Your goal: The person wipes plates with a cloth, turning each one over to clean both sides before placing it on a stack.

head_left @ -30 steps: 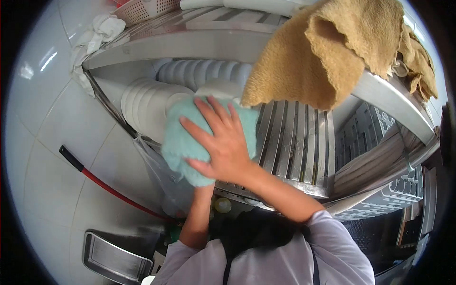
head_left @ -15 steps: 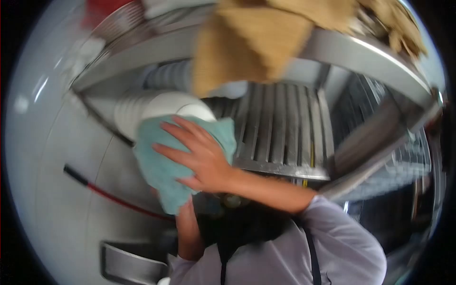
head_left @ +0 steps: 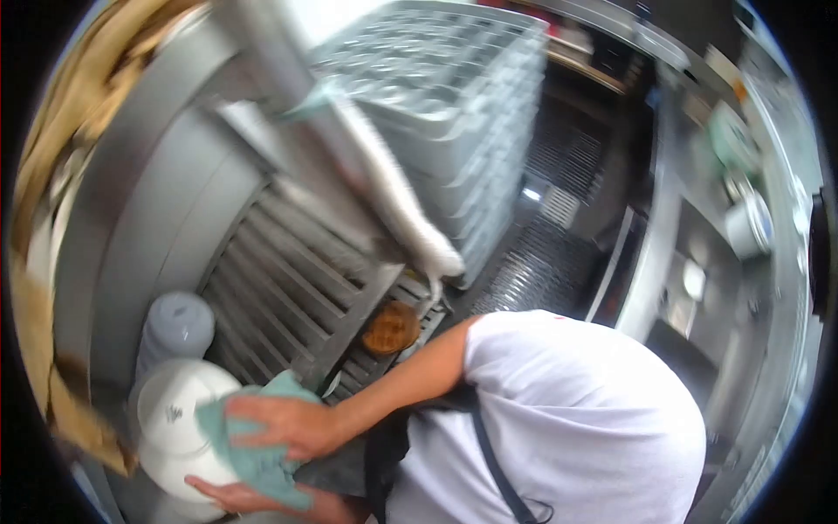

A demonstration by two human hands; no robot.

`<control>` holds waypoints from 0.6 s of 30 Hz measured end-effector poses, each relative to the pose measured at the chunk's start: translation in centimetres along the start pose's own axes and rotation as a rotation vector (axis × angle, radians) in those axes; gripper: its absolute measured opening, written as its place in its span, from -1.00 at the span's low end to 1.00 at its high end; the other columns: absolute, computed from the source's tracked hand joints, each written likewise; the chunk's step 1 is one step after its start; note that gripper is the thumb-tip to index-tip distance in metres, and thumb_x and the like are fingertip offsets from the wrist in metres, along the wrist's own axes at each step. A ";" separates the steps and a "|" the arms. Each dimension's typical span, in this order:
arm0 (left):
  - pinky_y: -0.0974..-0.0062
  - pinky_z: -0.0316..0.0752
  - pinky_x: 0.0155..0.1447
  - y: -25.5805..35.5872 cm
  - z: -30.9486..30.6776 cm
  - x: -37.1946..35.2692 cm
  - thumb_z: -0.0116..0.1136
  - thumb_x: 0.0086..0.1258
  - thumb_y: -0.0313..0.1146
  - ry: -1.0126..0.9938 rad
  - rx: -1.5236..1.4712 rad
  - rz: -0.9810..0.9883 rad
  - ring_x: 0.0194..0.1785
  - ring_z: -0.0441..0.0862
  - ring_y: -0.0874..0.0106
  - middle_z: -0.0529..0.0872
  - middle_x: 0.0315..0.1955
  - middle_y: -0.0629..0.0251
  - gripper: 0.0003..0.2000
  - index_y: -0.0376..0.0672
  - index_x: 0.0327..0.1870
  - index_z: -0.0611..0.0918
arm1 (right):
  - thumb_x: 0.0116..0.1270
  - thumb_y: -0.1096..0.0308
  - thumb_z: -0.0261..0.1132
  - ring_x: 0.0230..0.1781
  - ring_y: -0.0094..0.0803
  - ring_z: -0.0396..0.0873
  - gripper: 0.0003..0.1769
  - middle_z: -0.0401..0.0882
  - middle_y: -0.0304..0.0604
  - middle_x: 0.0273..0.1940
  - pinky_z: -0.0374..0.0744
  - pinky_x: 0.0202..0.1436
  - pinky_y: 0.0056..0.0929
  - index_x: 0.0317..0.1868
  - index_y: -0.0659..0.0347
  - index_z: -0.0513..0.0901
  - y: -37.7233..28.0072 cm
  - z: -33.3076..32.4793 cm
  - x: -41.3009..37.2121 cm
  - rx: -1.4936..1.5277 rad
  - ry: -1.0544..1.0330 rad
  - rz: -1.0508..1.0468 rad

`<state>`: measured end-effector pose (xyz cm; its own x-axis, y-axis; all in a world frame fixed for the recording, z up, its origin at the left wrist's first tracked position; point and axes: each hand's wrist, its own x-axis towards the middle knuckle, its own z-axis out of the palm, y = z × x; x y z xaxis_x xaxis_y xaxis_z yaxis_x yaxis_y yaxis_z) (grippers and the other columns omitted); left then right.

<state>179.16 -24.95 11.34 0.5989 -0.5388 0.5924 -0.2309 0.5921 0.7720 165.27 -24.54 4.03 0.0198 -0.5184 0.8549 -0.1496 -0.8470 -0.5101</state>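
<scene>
A round white plate (head_left: pixel 173 417), its underside with a small dark mark turned up, is at the lower left. My left hand (head_left: pixel 234 496) grips its near edge from below, fingers partly hidden by the cloth. My right hand (head_left: pixel 284 424) holds a green cloth (head_left: pixel 262 454) against the plate's right side; its fingers are somewhat blurred. Beyond the plate stands a stack of pale bluish-white dishes (head_left: pixel 181 325) on the slatted metal shelf (head_left: pixel 279 279).
Stacked grey glass racks (head_left: pixel 436 105) stand beyond the shelf. A metal post (head_left: pixel 340 148) rises between them. Brown cardboard or paper (head_left: pixel 52 306) lies along the left. A round brown item (head_left: pixel 390 327) sits below the shelf's edge. A metal counter (head_left: pixel 663 227) runs along the right.
The view has swung right, bringing the racks and the counter aisle into sight. Plate, cloth and both hands now appear lower and further left. The right hand's fingers are less spread.
</scene>
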 end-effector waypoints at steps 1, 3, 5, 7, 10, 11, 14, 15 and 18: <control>0.02 0.52 0.33 0.1 1.3 -0.7 0.29 0.42 -0.14 -0.033 -0.013 0.010 0.28 0.57 -0.01 0.52 0.28 -0.21 -0.35 -0.48 0.37 0.44 | 0.03 0.31 0.42 0.57 0.32 0.13 -0.20 0.14 0.30 0.53 0.22 0.56 0.23 0.39 0.03 0.52 -0.9 -0.3 1.0 -0.115 -0.023 -0.137; 0.01 0.48 0.36 0.2 3.2 -1.7 0.27 0.43 -0.12 -0.086 -0.071 -0.017 0.31 0.54 -0.01 0.51 0.30 -0.21 -0.34 -0.47 0.38 0.43 | -0.06 0.25 0.44 0.52 0.32 0.20 -0.24 0.28 0.26 0.47 0.29 0.45 0.35 0.29 0.05 0.60 -1.6 -1.6 3.9 -0.173 0.019 -0.317; 0.01 0.44 0.39 0.2 4.7 -2.4 0.24 0.43 -0.10 -0.141 -0.102 -0.038 0.34 0.51 -0.01 0.49 0.31 -0.21 -0.33 -0.47 0.38 0.43 | -0.09 -0.06 0.48 0.42 0.32 0.31 -0.21 0.33 0.32 0.39 0.23 0.42 0.43 0.21 0.06 0.63 0.3 -0.3 7.9 -0.275 0.029 -0.450; 0.00 0.40 0.43 0.3 5.4 -2.8 0.22 0.43 -0.08 -0.169 -0.121 -0.043 0.36 0.49 -0.01 0.48 0.32 -0.21 -0.33 -0.46 0.39 0.42 | -0.17 -0.07 0.48 0.27 0.19 0.46 -0.27 0.50 0.28 0.24 0.38 0.26 0.27 0.09 0.03 0.69 1.6 0.6 12.1 -0.244 0.161 -0.407; -0.01 0.34 0.47 0.6 5.7 -2.5 0.18 0.44 -0.05 -0.188 -0.143 -0.060 0.40 0.45 -0.01 0.47 0.34 -0.21 -0.32 -0.45 0.40 0.42 | -0.14 0.17 0.43 0.04 0.10 0.59 -0.51 0.62 0.21 0.01 0.56 0.02 0.11 -0.11 0.14 0.74 0.0 -5.1 16.3 -0.276 -0.054 0.073; -0.01 0.32 0.49 0.8 5.2 -2.1 0.16 0.44 -0.04 -0.172 -0.146 -0.062 0.41 0.44 -0.01 0.46 0.35 -0.21 -0.32 -0.44 0.41 0.41 | -0.13 0.17 0.42 -0.19 0.00 0.68 -0.63 0.71 0.17 -0.22 0.60 -0.16 0.02 -0.29 0.17 0.77 3.7 -3.9 18.3 -0.309 -0.043 0.171; -0.02 0.27 0.53 1.3 3.3 -0.6 0.13 0.45 -0.01 -0.101 -0.165 -0.078 0.45 0.40 -0.01 0.44 0.37 -0.21 -0.30 -0.43 0.42 0.41 | 0.02 0.40 0.31 -0.31 -0.02 0.68 -0.72 0.70 0.12 -0.32 0.66 -0.18 -0.11 -0.21 0.28 0.71 7.3 -5.4 15.7 -0.322 0.358 0.246; -0.02 0.25 0.55 1.2 3.0 -0.6 0.11 0.45 0.00 -0.080 -0.177 -0.079 0.46 0.39 -0.01 0.44 0.38 -0.21 -0.30 -0.43 0.42 0.41 | 0.06 0.48 0.28 -0.20 0.00 0.71 -0.62 0.73 0.13 -0.20 0.68 -0.11 -0.13 -0.04 0.31 0.69 6.4 -7.1 14.2 -0.222 0.439 0.413; 0.09 0.28 0.55 1.0 3.2 -1.1 0.04 0.53 -0.18 -0.034 -0.200 -0.076 0.44 0.43 0.09 0.45 0.38 -0.15 -0.44 -0.35 0.44 0.42 | 0.00 0.50 0.31 0.47 0.26 0.30 -0.19 0.34 0.27 0.44 0.37 0.49 0.00 0.40 0.24 0.50 1.1 -8.2 6.7 -0.234 0.271 0.149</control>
<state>175.83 -25.72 12.17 0.5815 -0.6048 0.5441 -0.0272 0.6540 0.7560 157.13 -28.00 9.99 -0.2766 -0.5575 0.7827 -0.3533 -0.6985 -0.6223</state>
